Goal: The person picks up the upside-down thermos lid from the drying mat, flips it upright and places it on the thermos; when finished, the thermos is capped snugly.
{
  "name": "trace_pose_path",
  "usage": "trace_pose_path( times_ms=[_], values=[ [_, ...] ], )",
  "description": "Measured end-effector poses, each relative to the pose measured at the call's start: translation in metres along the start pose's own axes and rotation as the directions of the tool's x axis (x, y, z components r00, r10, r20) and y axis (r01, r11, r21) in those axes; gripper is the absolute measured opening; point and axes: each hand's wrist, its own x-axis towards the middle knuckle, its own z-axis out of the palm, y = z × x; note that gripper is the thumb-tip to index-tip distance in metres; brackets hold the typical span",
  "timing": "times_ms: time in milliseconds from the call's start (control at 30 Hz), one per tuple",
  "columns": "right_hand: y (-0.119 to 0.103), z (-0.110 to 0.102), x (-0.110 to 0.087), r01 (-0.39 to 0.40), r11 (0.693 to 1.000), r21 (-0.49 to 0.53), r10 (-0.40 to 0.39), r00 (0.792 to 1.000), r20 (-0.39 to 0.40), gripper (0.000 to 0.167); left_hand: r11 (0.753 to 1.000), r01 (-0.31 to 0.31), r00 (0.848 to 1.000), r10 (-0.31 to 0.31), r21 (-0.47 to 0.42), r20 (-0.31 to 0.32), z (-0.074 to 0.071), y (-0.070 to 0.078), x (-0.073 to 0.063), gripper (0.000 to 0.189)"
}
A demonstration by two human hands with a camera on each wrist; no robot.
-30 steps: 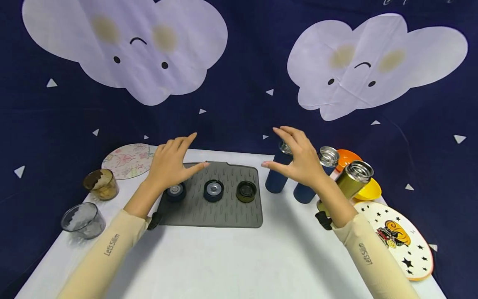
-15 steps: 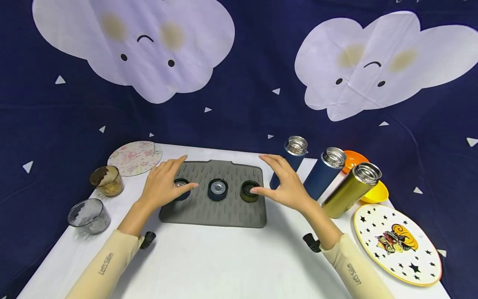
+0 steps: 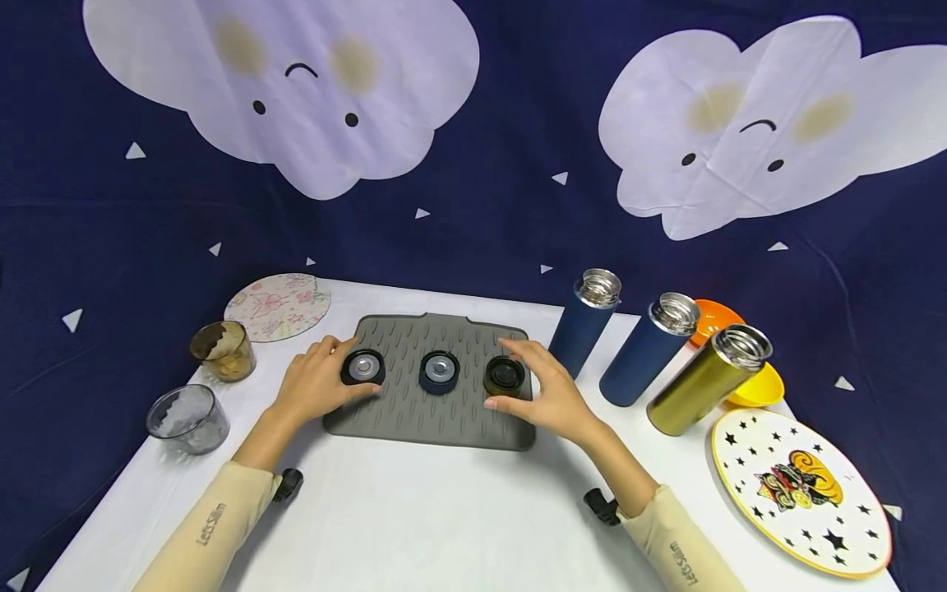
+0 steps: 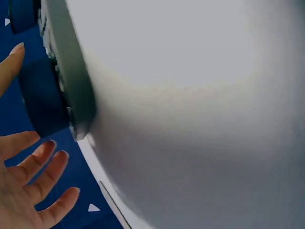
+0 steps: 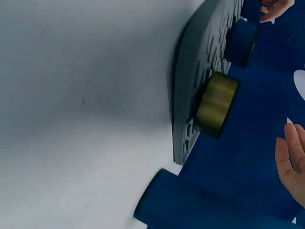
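Three round bottle lids lie in a row on a grey ridged drying mat. My left hand reaches around the left dark-blue lid, thumb on the near side and index fingertip right at its edge in the left wrist view; the other fingers are spread. Between the hands is the middle blue lid. My right hand stands at the olive lid, thumb and fingers apart on either side of it. The right wrist view shows a gap between the fingers and the olive lid.
Uncapped bottles stand right of the mat: two blue bottles and a green-gold bottle. Behind them are an orange bowl and yellow bowl. A star-patterned plate lies right; a brown glass and clear glass stand left.
Both hands have come down from above the mat to the outer lids, the right one moving left away from the bottles. The view has shifted slightly. The lids stay on the mat.
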Motion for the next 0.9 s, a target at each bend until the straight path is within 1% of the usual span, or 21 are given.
trace_pose_path(
  times_ms=[133,233,400,533,667,767,900],
  values=[
    [0.001,0.007,-0.001,0.004,1.000,0.011,-0.004,1.000,0.028,0.083,1.000,0.026,0.999,-0.025,-0.018,0.038,0.004,-0.003,0.001,0.092],
    [0.002,0.012,-0.001,0.013,1.000,-0.004,-0.013,0.999,0.042,0.083,0.999,0.029,0.998,-0.029,-0.018,0.050,0.006,-0.004,0.003,0.089],
    [0.001,0.021,0.000,0.025,1.000,0.005,-0.025,0.998,0.062,0.082,0.999,0.027,0.999,-0.025,-0.036,0.034,0.008,-0.005,0.006,0.085],
    [-0.004,0.026,0.003,0.030,0.998,0.052,-0.035,0.996,0.080,0.080,0.998,0.011,1.000,-0.011,-0.057,0.006,0.006,-0.002,0.005,0.082],
    [-0.008,0.031,0.005,0.005,0.988,0.155,-0.021,0.995,0.101,0.075,0.995,-0.025,0.999,0.022,-0.096,-0.036,-0.001,0.011,0.003,0.080],
    [-0.011,0.034,0.007,-0.014,0.975,0.223,-0.010,0.994,0.107,0.071,0.990,-0.070,0.995,0.061,-0.125,-0.078,-0.010,0.027,0.001,0.079],
    [-0.017,0.038,0.010,-0.027,0.961,0.274,-0.004,0.994,0.112,0.067,0.980,-0.125,0.987,0.107,-0.157,-0.118,-0.020,0.048,-0.004,0.078]
  ],
)
